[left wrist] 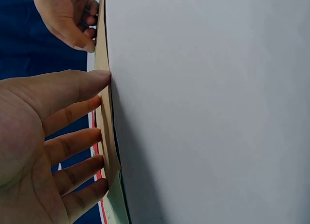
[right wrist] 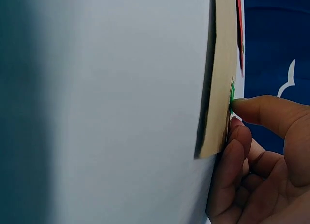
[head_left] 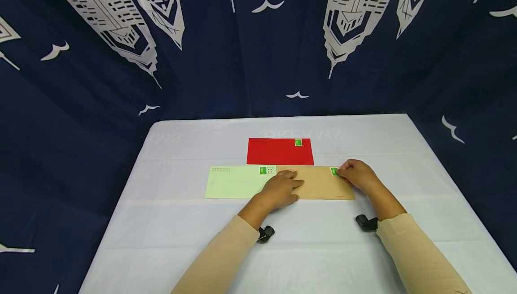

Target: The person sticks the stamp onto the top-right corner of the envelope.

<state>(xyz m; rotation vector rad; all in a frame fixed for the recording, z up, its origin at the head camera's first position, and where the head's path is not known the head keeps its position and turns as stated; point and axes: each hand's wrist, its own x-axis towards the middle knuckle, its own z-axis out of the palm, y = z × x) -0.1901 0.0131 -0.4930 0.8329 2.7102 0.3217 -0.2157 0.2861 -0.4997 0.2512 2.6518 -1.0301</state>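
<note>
A brown envelope (head_left: 319, 186) lies on the white table, its left end meeting a pale green envelope (head_left: 230, 184). My left hand (head_left: 279, 190) rests on the brown envelope's left part with fingers spread and fairly straight; the left wrist view shows the thumb (left wrist: 99, 78) at its near edge. At the top right corner of that envelope, my right hand (head_left: 357, 175) pinches the edge of a green stamp (head_left: 334, 171) between thumb and curled forefinger. In the right wrist view the stamp (right wrist: 232, 98) is seen nearly edge-on under the thumb, partly hidden.
Behind them lies a red envelope (head_left: 278, 152) with a green stamp (head_left: 298, 142) at its top right. Another green stamp (head_left: 263, 170) sits on the pale green envelope. The white tablecloth (head_left: 169, 231) ends at a dark blue patterned curtain (head_left: 242, 74).
</note>
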